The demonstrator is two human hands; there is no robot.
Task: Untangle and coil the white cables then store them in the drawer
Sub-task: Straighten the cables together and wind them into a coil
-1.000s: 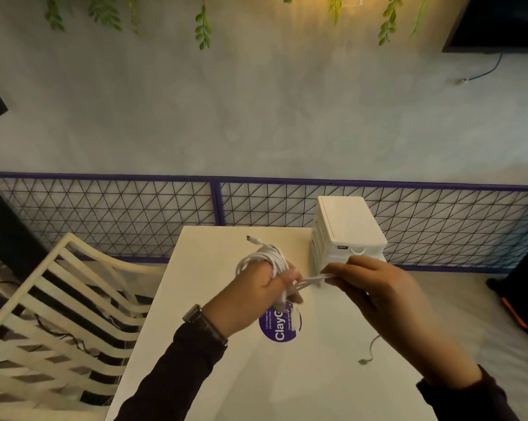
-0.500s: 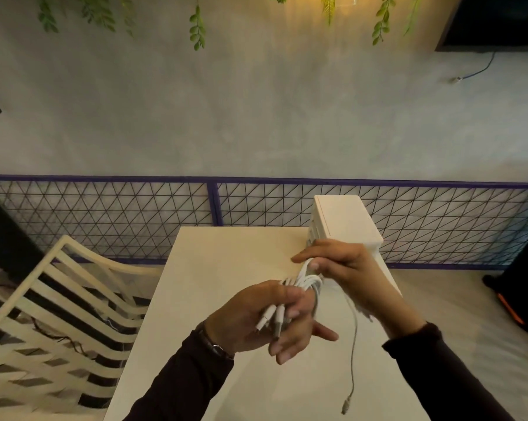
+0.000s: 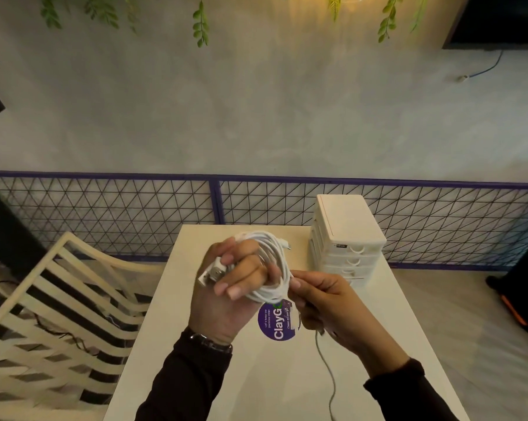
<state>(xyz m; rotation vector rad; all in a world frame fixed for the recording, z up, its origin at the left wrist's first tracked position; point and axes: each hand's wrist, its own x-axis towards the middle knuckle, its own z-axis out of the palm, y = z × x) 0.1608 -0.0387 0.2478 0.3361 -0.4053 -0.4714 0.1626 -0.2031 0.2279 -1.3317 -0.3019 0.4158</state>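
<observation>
The white cables (image 3: 272, 265) are wound in loops around the fingers of the left hand (image 3: 229, 287), held above the middle of the table (image 3: 378, 344); that hand is closed on the coil, its plugs pinched at the left. The right hand (image 3: 326, 302), just right of the coil, pinches the loose tail, which hangs toward the near edge. The white drawer unit (image 3: 347, 235) stands at the far right, all drawers closed
</observation>
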